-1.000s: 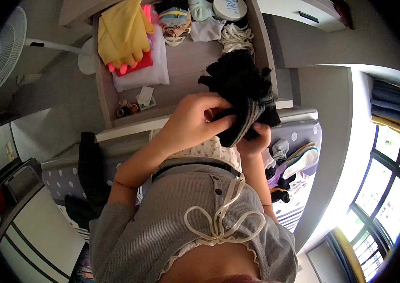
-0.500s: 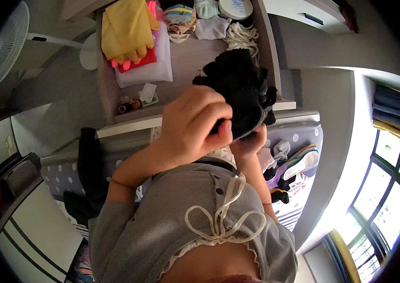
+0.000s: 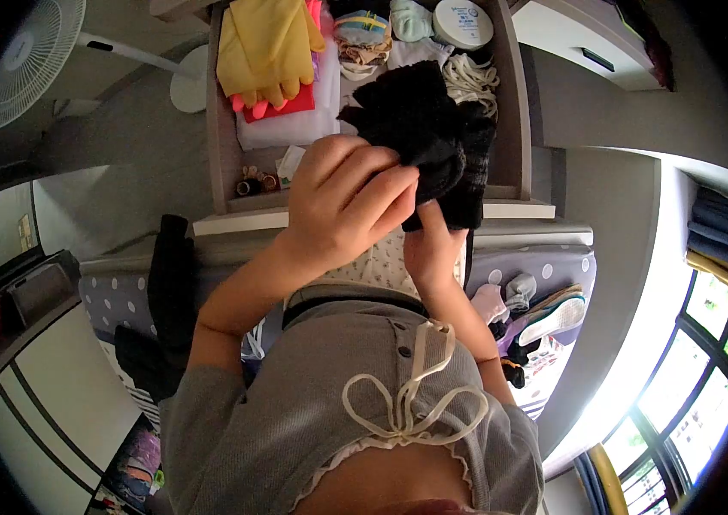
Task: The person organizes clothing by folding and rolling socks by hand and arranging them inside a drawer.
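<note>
Above the open drawer point(image 3: 512, 112): black fabric bundle point(image 3: 411, 107), bunched, not laid down.
Left hand point(image 3: 338, 193): I pinch its near side.
Right hand point(image 3: 433, 249): I grip it below.
Drawer: yellow gloves point(image 3: 269, 51), white cords point(image 3: 471, 81) lying inside.
Beside me: grey sock point(image 3: 520, 292), loose.

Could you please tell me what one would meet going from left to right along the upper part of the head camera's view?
White fan, yellow gloves, striped cloth bundle, pale green bundle, round white container, black handle.
</note>
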Demonstrator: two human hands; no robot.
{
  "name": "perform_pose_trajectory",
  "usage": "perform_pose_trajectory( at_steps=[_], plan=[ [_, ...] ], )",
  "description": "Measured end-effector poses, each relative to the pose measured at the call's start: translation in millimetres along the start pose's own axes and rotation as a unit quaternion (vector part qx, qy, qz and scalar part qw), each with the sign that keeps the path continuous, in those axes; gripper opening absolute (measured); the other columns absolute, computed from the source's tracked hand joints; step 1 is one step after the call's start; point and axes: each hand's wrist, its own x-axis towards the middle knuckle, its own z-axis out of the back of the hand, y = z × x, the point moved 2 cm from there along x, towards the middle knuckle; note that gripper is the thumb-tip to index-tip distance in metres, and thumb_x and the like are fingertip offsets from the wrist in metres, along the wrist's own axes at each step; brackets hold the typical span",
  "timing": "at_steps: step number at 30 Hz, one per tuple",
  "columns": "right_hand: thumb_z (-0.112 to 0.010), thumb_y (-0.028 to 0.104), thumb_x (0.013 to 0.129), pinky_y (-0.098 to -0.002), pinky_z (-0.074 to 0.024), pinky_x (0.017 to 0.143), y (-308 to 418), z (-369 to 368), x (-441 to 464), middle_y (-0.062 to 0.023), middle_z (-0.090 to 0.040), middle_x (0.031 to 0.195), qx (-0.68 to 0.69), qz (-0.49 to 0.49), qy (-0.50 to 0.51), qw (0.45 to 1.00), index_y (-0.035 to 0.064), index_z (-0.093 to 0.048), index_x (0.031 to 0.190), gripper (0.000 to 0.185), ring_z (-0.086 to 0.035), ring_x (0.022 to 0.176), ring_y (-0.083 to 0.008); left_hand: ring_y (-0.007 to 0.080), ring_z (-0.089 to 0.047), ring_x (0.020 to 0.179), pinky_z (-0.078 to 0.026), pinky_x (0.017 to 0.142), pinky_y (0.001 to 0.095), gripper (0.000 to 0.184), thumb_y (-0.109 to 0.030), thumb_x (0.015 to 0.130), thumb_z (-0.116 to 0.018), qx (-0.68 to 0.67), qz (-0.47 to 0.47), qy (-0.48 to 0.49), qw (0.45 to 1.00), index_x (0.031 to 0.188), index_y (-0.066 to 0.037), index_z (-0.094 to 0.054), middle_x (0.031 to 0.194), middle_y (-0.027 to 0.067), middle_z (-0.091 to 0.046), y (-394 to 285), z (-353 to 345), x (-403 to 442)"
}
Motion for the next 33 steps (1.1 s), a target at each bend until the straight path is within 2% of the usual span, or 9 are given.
perform_pose_trajectory(
  at_steps=[3,7,10,15,27,28,30,32,33],
  plan=[
    [-0.045,0.013,0.082,-0.0283,-0.0396,0.082,-4.0,-6.7,1.9,-0.0053,-0.051,0.101,0.147,-0.104,0.023,0.983,0.0029,-0.047,0.104,0.024,-0.049,0.093,-0.0157,0.0196,-0.047,0.064,-0.038,0.059,0.0302,0.017,-0.007,0.060,-0.063,-0.013,0.015,0.017,1.000,0.076,-0.007,-0.057,0.072,0.0024,-0.052,-1.9,0.1,-1.4],
    [-0.050,0.004,0.078,-0.0290,-0.0405,0.079,-11.5,-13.2,3.8,-0.0051,-0.051,0.098,0.258,-0.211,0.030,0.942,0.0032,-0.046,0.104,0.026,-0.050,0.091,-0.0170,0.0231,-0.050,0.061,-0.041,0.057,0.0313,0.016,0.001,0.062,-0.062,-0.121,0.125,0.109,0.979,0.078,-0.002,-0.057,0.069,0.0066,-0.054,-3.4,9.5,0.5],
    [-0.043,0.018,0.083,-0.0302,-0.0374,0.086,-27.5,-10.0,2.2,-0.0071,-0.050,0.104,0.201,-0.178,0.053,0.962,0.0017,-0.046,0.105,0.028,-0.048,0.098,-0.0175,0.0213,-0.051,0.057,-0.041,0.053,0.0296,0.013,-0.002,0.065,-0.062,-0.132,0.194,0.142,0.962,0.076,-0.001,-0.057,0.065,0.0076,-0.055,4.0,13.5,1.1],
    [-0.050,0.000,0.076,-0.0290,-0.0421,0.081,-13.0,-16.0,4.3,-0.0070,-0.051,0.103,0.143,-0.060,0.026,0.988,0.0023,-0.044,0.108,0.033,-0.051,0.093,-0.0178,0.0193,-0.053,0.053,-0.042,0.048,0.0284,0.014,-0.008,0.066,-0.065,-0.085,0.247,0.172,0.950,0.074,-0.001,-0.057,0.061,0.0090,-0.054,6.2,16.8,0.4],
    [-0.051,-0.008,0.069,-0.0258,-0.0373,0.080,-21.1,0.4,4.6,-0.0066,-0.052,0.100,0.005,-0.009,-0.023,1.000,-0.0030,-0.049,0.102,0.033,-0.048,0.091,-0.0163,0.0252,-0.053,0.059,-0.042,0.053,0.0337,0.016,-0.011,0.067,-0.061,-0.034,0.209,0.174,0.962,0.077,-0.001,-0.053,0.068,0.0105,-0.054,5.0,9.8,-1.3],
    [-0.052,-0.006,0.071,-0.0267,-0.0382,0.080,-14.5,2.6,5.2,-0.0060,-0.052,0.100,-0.164,0.090,0.018,0.982,-0.0006,-0.050,0.101,0.031,-0.049,0.091,-0.0167,0.0243,-0.054,0.059,-0.043,0.053,0.0329,0.015,-0.010,0.067,-0.061,-0.042,0.209,0.174,0.961,0.076,-0.001,-0.052,0.068,0.0102,-0.053,5.0,9.8,-1.1],
    [-0.054,-0.002,0.074,-0.0286,-0.0401,0.079,-5.8,4.1,5.0,-0.0048,-0.052,0.100,-0.473,0.276,0.094,0.831,0.0041,-0.051,0.100,0.027,-0.050,0.091,-0.0174,0.0214,-0.054,0.058,-0.043,0.053,0.0300,0.013,-0.005,0.066,-0.060,-0.107,0.219,0.118,0.963,0.076,-0.001,-0.051,0.067,0.0085,-0.052,5.5,12.9,-1.5],
    [-0.053,0.006,0.074,-0.0295,-0.0387,0.082,-5.3,5.1,6.8,-0.0049,-0.052,0.101,-0.122,0.025,0.064,0.990,0.0053,-0.051,0.101,0.027,-0.049,0.094,-0.0171,0.0163,-0.053,0.058,-0.043,0.053,0.0251,0.014,0.002,0.065,-0.058,-0.152,0.230,0.074,0.958,0.076,-0.002,-0.050,0.066,0.0058,-0.050,9.1,20.0,-1.8],
    [-0.053,0.010,0.074,-0.0299,-0.0380,0.083,-4.2,4.6,6.2,-0.0050,-0.051,0.102,0.059,-0.067,-0.014,0.996,0.0059,-0.051,0.102,0.028,-0.048,0.096,-0.0170,0.0160,-0.053,0.057,-0.042,0.053,0.0248,0.014,0.003,0.066,-0.057,-0.153,0.223,0.059,0.961,0.077,-0.002,-0.050,0.066,0.0057,-0.050,9.7,23.4,0.4]
  ],
)
